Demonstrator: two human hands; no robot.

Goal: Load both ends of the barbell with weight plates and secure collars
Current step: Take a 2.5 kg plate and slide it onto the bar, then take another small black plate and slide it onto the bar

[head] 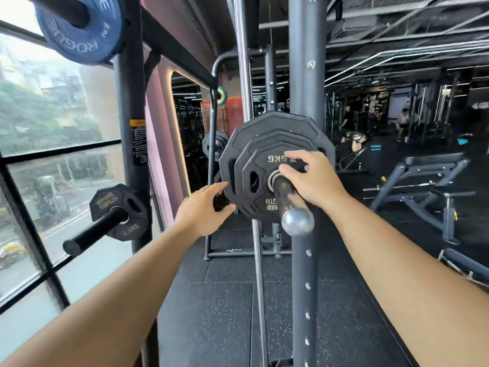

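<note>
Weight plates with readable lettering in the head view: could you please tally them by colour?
Black: 2, the front plate on the barbell and the peg plate by the window.
Blue: 1, the ROGUE plate at the top left.
Total: 3

floor (211, 313): speckled black rubber | on it: rack base (246, 253), bench (434, 161) | barbell sleeve (287, 193): carries black plates (254, 144)
</note>
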